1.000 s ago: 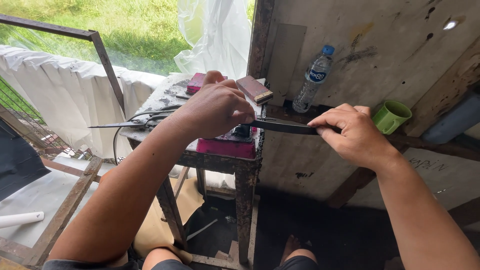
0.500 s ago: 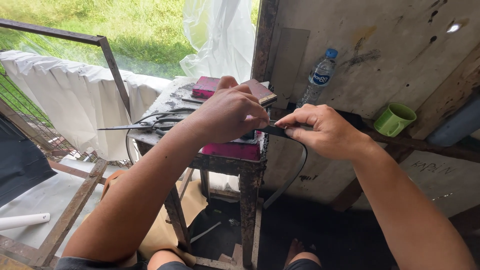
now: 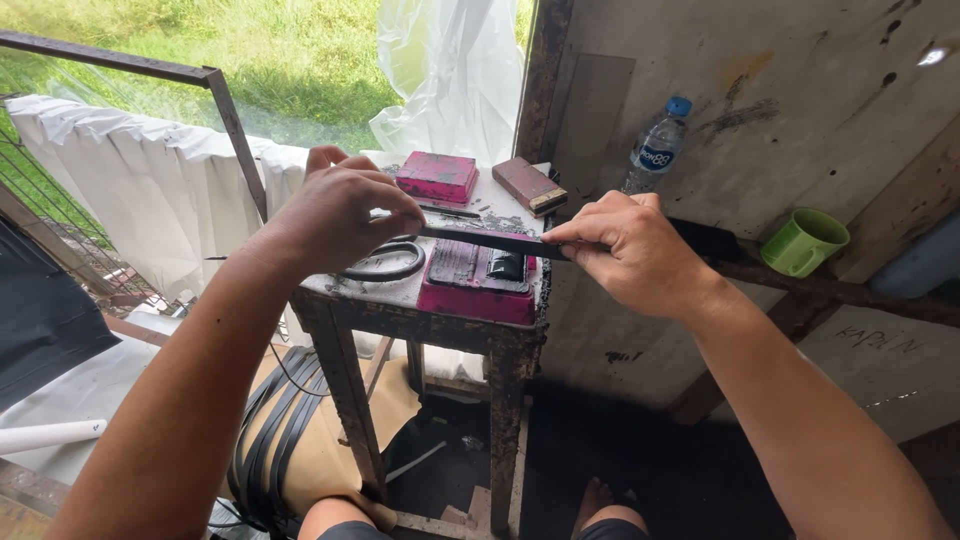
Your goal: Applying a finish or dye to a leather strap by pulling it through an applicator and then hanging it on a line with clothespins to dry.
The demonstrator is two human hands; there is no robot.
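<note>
Hands meet over a small rusty stand in the head view: the left hand pinches one end of a flat black strip, the right hand pinches the other, fingers closed on it. Stretched taut, the strip lies across a pink block. At two o'clock from the right hand stand a water bottle and a green mug.

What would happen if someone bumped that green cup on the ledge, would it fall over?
The green cup sits tilted on a narrow wooden ledge, so a bump would probably tip it off. It looks like a thick mug with a handle, so likely stiff and fairly heavy for its size. Being round, it might roll once on its side.
</note>
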